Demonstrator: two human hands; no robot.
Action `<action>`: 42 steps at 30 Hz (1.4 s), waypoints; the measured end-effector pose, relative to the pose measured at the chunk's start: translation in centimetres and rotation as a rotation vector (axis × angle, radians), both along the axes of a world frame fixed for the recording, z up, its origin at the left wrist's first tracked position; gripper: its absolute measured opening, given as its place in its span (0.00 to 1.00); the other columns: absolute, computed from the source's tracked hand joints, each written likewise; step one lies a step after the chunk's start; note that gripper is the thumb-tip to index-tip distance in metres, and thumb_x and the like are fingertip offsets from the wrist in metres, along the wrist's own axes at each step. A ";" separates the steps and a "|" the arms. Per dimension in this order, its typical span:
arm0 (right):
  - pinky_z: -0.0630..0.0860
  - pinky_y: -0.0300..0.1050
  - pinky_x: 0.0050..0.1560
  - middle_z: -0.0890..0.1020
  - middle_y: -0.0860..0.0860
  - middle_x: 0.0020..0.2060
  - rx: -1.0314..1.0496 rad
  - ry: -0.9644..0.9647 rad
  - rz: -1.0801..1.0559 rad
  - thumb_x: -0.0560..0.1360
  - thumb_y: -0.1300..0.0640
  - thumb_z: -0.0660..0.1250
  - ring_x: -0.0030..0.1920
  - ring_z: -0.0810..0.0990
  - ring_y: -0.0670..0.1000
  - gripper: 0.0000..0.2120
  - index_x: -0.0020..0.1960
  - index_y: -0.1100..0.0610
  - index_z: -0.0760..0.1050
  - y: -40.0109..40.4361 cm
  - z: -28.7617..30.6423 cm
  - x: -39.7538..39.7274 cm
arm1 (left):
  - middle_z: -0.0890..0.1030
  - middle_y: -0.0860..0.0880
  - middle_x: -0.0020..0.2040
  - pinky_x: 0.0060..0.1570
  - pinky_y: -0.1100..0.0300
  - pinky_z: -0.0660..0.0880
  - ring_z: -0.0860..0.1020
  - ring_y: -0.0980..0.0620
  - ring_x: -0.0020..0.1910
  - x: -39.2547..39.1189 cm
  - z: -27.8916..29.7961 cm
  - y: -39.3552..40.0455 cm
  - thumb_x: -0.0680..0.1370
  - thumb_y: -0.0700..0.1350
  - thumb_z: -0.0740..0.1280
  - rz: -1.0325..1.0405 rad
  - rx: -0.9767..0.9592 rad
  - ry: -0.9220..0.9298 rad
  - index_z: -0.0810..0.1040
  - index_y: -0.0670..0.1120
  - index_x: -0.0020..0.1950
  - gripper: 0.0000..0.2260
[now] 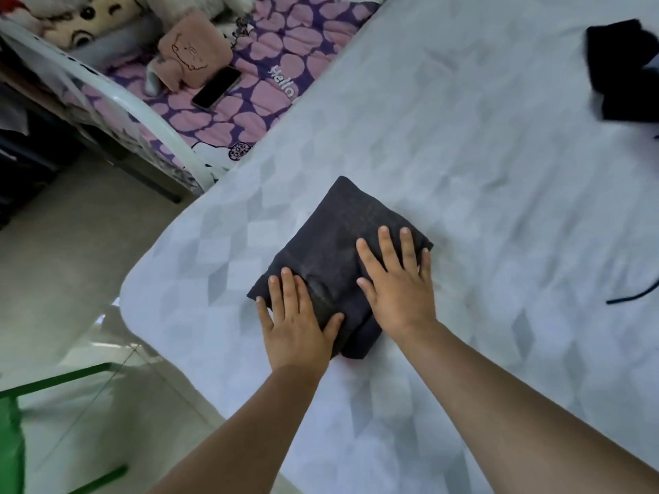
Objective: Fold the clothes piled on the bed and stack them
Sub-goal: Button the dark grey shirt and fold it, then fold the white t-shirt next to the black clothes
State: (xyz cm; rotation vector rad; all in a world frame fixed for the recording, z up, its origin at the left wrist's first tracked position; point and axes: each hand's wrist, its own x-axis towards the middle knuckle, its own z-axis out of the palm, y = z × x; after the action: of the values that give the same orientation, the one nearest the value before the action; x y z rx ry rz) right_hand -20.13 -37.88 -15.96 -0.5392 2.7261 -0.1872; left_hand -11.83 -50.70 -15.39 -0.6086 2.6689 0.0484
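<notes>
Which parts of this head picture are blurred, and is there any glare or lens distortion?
Head view: the dark clothes at the top right are motion-blurred; the folded dark garment and both hands are fairly sharp; the floor shows glare; the wide lens bends the bed edge.

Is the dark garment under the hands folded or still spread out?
Folded. The dark garment is a compact, layered square on the bed, with the left hand and right hand pressing flat on it.

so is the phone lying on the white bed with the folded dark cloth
No, the phone lies on the pink and purple bedding of the other bed, apart from the folded dark cloth.
</notes>
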 end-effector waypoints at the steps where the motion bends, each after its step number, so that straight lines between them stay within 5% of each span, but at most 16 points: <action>1: 0.41 0.60 0.74 0.39 0.49 0.77 -0.008 -0.046 0.004 0.82 0.44 0.48 0.75 0.34 0.56 0.27 0.77 0.43 0.39 0.2 -0.3 0.0 | 0.34 0.47 0.77 0.74 0.47 0.37 0.35 0.46 0.76 -0.2 0.0 -0.2 0.78 0.66 0.46 -0.012 -0.010 -0.037 0.38 0.42 0.77 0.38; 7: 0.43 0.58 0.75 0.45 0.47 0.78 -0.077 -0.196 0.028 0.81 0.44 0.51 0.76 0.38 0.53 0.27 0.77 0.44 0.46 1.4 2.5 -1.4 | 0.42 0.46 0.78 0.74 0.48 0.43 0.41 0.46 0.77 -1.2 1.9 -1.1 0.78 0.65 0.52 -0.035 0.061 -0.126 0.42 0.43 0.78 0.38; 11: 0.64 0.48 0.67 0.68 0.52 0.70 -0.207 -0.149 -0.114 0.78 0.45 0.60 0.69 0.67 0.55 0.26 0.74 0.51 0.62 3.3 6.1 2.1 | 0.68 0.47 0.71 0.69 0.52 0.62 0.67 0.46 0.69 -1.4 5.7 -0.3 0.78 0.57 0.60 -0.053 0.211 -0.020 0.62 0.48 0.74 0.26; 14: 0.73 0.47 0.55 0.78 0.53 0.58 -0.172 -0.222 -0.260 0.79 0.47 0.59 0.57 0.77 0.55 0.19 0.65 0.55 0.71 5.8 8.6 5.9 | 0.77 0.50 0.59 0.56 0.54 0.73 0.75 0.48 0.58 -0.6 9.3 1.5 0.78 0.55 0.62 -0.068 0.413 -0.046 0.69 0.50 0.69 0.20; 17: 0.73 0.45 0.55 0.79 0.52 0.58 -0.173 -0.250 -0.390 0.80 0.48 0.58 0.58 0.77 0.53 0.18 0.65 0.55 0.72 8.7 10.8 9.9 | 0.80 0.50 0.54 0.55 0.55 0.75 0.77 0.49 0.54 0.5 12.1 3.6 0.78 0.53 0.63 -0.153 0.493 -0.087 0.72 0.49 0.66 0.18; 30: 0.72 0.40 0.52 0.80 0.49 0.54 -0.202 -0.078 -0.998 0.79 0.48 0.61 0.56 0.78 0.49 0.16 0.63 0.53 0.75 21.1 22.1 24.7 | 0.78 0.51 0.59 0.52 0.64 0.69 0.76 0.52 0.58 4.6 22.0 16.2 0.78 0.52 0.64 -0.483 0.807 -0.086 0.74 0.47 0.65 0.18; 39: 0.65 0.39 0.44 0.80 0.49 0.55 -0.183 0.014 -1.100 0.79 0.48 0.60 0.57 0.76 0.49 0.14 0.60 0.52 0.76 29.9 23.6 25.7 | 0.79 0.49 0.58 0.52 0.63 0.71 0.76 0.52 0.55 4.7 24.0 26.0 0.77 0.52 0.64 -0.620 0.879 -0.070 0.75 0.47 0.64 0.17; 42: 0.68 0.40 0.50 0.78 0.49 0.59 -0.205 0.024 -1.078 0.79 0.48 0.60 0.58 0.76 0.49 0.16 0.62 0.54 0.75 34.0 23.7 24.2 | 0.79 0.49 0.58 0.51 0.64 0.70 0.76 0.53 0.56 4.3 23.4 29.2 0.78 0.52 0.64 -0.604 0.867 -0.074 0.75 0.47 0.64 0.17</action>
State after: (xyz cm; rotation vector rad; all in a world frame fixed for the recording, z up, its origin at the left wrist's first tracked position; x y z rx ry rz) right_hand 4.05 -3.92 7.69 0.9316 2.7244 -0.7110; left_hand -7.57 -21.53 8.05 0.4494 2.3142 0.9133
